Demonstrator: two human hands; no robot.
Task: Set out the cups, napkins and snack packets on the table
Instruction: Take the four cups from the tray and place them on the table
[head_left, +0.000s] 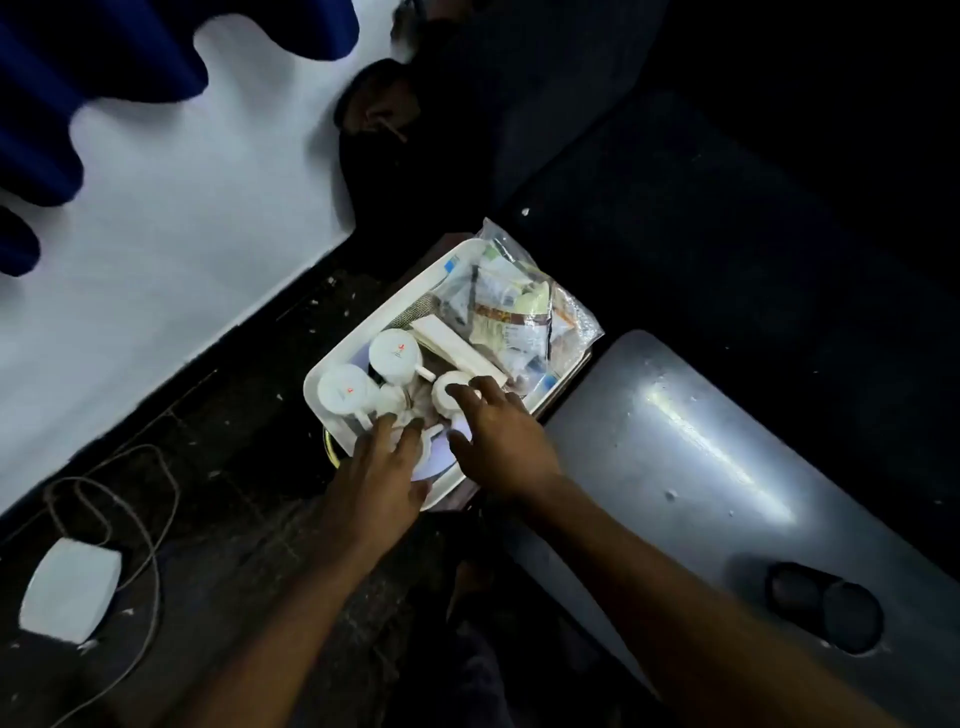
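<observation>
A white tray (332, 364) in the middle of the view holds several white cups turned upside down, a clear bag of snack packets (519, 306) at its far end and a folded white napkin stack (452, 345) beside the bag. One cup (396, 353) and another cup (344, 389) stand at the tray's left side. My left hand (382, 467) lies over the tray's near end, fingers spread on a cup there. My right hand (498, 436) reaches in from the right, fingertips resting on a third cup (449, 395). Neither hand visibly grips anything.
A grey table (701, 457) lies right of the tray, with a dark twin-lobed object (826, 605) on its near part. On the dark floor at the left lie a white box (70, 590) and a cable (150, 519). A white wall and blue curtain fill the upper left.
</observation>
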